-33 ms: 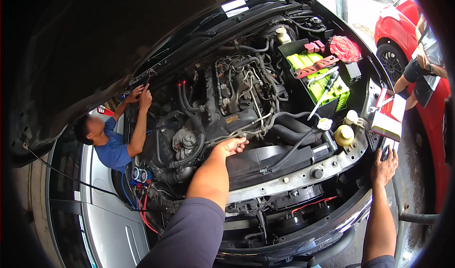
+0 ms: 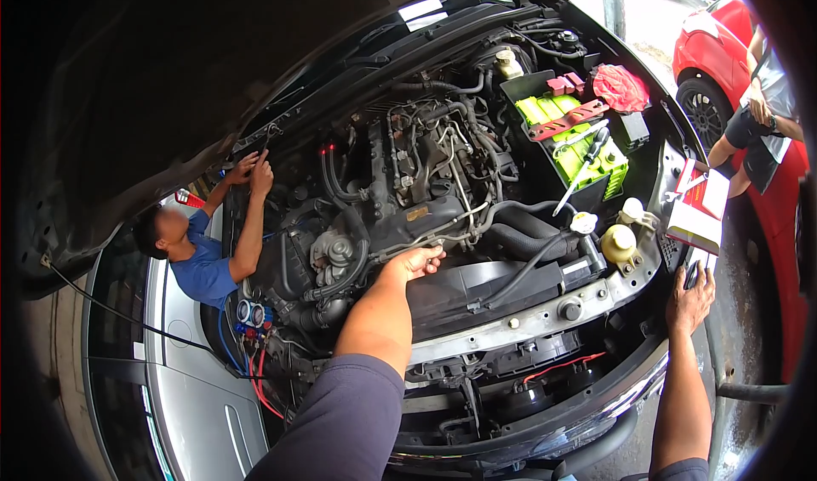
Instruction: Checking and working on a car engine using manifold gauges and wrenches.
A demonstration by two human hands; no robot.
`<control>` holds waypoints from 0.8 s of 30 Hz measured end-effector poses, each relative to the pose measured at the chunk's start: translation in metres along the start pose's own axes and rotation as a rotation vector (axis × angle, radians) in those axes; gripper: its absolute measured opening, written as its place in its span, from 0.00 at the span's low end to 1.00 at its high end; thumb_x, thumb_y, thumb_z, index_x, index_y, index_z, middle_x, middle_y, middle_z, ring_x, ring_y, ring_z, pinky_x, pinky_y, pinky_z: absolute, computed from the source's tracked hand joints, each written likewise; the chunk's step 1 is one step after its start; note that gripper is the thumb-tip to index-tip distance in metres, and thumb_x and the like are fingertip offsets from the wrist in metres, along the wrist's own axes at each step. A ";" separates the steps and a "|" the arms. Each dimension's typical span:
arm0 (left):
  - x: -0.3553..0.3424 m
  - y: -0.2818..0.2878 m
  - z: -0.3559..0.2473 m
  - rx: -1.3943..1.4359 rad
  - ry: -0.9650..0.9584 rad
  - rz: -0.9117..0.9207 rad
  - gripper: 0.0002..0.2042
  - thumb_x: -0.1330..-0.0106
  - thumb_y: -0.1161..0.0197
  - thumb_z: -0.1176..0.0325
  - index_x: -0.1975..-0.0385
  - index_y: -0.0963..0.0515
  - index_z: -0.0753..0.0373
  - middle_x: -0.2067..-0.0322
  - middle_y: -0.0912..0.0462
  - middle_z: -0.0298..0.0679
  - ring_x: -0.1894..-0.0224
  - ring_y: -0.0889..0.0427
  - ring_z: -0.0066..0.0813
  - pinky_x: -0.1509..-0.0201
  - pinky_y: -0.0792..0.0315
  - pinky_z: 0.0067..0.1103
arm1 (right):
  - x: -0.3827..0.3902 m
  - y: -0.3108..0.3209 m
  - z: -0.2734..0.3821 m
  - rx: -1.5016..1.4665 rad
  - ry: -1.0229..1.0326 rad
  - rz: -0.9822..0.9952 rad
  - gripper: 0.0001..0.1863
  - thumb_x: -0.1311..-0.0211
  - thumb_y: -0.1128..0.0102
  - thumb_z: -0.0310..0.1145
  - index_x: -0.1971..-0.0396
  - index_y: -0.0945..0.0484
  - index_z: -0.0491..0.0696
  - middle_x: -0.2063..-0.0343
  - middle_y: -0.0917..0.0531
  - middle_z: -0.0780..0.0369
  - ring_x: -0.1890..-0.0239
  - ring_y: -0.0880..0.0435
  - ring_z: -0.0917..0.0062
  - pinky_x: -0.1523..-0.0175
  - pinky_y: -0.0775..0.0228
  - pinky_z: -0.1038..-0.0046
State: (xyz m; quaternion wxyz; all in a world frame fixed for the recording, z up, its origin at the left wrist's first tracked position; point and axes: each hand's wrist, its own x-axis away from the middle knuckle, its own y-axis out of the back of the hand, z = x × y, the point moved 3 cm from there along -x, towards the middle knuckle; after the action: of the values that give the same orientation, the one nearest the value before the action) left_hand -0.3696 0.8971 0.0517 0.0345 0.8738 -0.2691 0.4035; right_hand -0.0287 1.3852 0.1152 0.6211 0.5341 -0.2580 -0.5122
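My left hand [image 2: 415,263] is over the front of the engine [image 2: 425,217], beside the black radiator cover [image 2: 481,287]. Its fingers are curled and pressed together; whatever they may hold is hidden. At the car's front right corner, my right hand [image 2: 691,300] is closed around a small dark object too unclear to name. Just beyond that hand, a red and white box [image 2: 699,204] rests on the fender, with a spanner [image 2: 686,187] on top. A screwdriver [image 2: 587,165] with a dark handle lies across the bright green battery [image 2: 600,179].
A co-worker in a blue shirt [image 2: 204,264] reaches into the engine bay from the left. Nearby sit a gauge set [image 2: 251,315] and red hoses [image 2: 260,379]. The raised bonnet [image 2: 153,81] hangs overhead. A red cloth [image 2: 619,88] lies behind the battery; another person [image 2: 770,107] is by a red car [image 2: 791,311].
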 end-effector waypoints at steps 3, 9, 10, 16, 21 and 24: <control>0.001 0.001 0.002 -0.008 0.032 -0.017 0.08 0.30 0.45 0.66 0.58 0.28 0.63 0.62 0.23 0.35 0.71 0.30 0.15 0.74 0.34 0.12 | 0.000 0.000 0.000 -0.004 -0.006 -0.002 0.28 0.38 0.47 0.52 0.40 0.31 0.56 0.38 0.36 0.59 0.34 0.41 0.63 0.34 0.46 0.60; 0.005 -0.008 -0.002 0.067 -0.016 0.032 0.11 0.30 0.45 0.64 0.58 0.25 0.66 0.76 0.30 0.28 0.77 0.35 0.14 0.75 0.37 0.10 | 0.000 0.000 0.000 0.005 -0.014 0.007 0.28 0.38 0.47 0.52 0.40 0.31 0.56 0.37 0.36 0.59 0.34 0.41 0.63 0.34 0.46 0.60; 0.005 -0.008 -0.001 0.020 0.006 -0.003 0.10 0.30 0.46 0.65 0.58 0.25 0.66 0.70 0.27 0.30 0.75 0.33 0.14 0.75 0.36 0.10 | 0.000 0.000 0.000 0.037 -0.019 0.022 0.28 0.38 0.47 0.52 0.40 0.31 0.56 0.37 0.36 0.60 0.34 0.41 0.64 0.33 0.46 0.60; 0.010 -0.010 -0.003 0.018 -0.006 0.025 0.11 0.29 0.46 0.64 0.59 0.25 0.66 0.74 0.28 0.29 0.76 0.34 0.14 0.75 0.37 0.11 | 0.000 0.000 0.000 0.035 -0.020 0.011 0.28 0.38 0.47 0.52 0.40 0.31 0.56 0.37 0.36 0.60 0.34 0.41 0.64 0.34 0.46 0.60; 0.009 -0.013 -0.004 -0.157 0.042 -0.002 0.12 0.32 0.46 0.62 0.60 0.23 0.65 0.79 0.28 0.27 0.77 0.33 0.15 0.72 0.37 0.11 | 0.000 0.003 0.001 0.026 0.019 -0.023 0.27 0.39 0.45 0.50 0.43 0.28 0.53 0.40 0.33 0.57 0.36 0.38 0.62 0.35 0.44 0.60; 0.003 -0.026 -0.006 -0.497 0.023 -0.007 0.12 0.32 0.46 0.61 0.63 0.21 0.64 0.75 0.23 0.31 0.72 0.29 0.17 0.66 0.34 0.15 | -0.001 0.005 0.001 -0.023 0.022 -0.045 0.27 0.40 0.45 0.51 0.44 0.28 0.51 0.40 0.32 0.56 0.36 0.37 0.61 0.35 0.44 0.59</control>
State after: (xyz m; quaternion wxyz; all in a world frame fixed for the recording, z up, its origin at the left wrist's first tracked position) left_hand -0.3590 0.9201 0.0616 0.2527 0.8347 -0.3568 0.3347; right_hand -0.0283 1.3848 0.1199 0.6184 0.5381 -0.2329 -0.5232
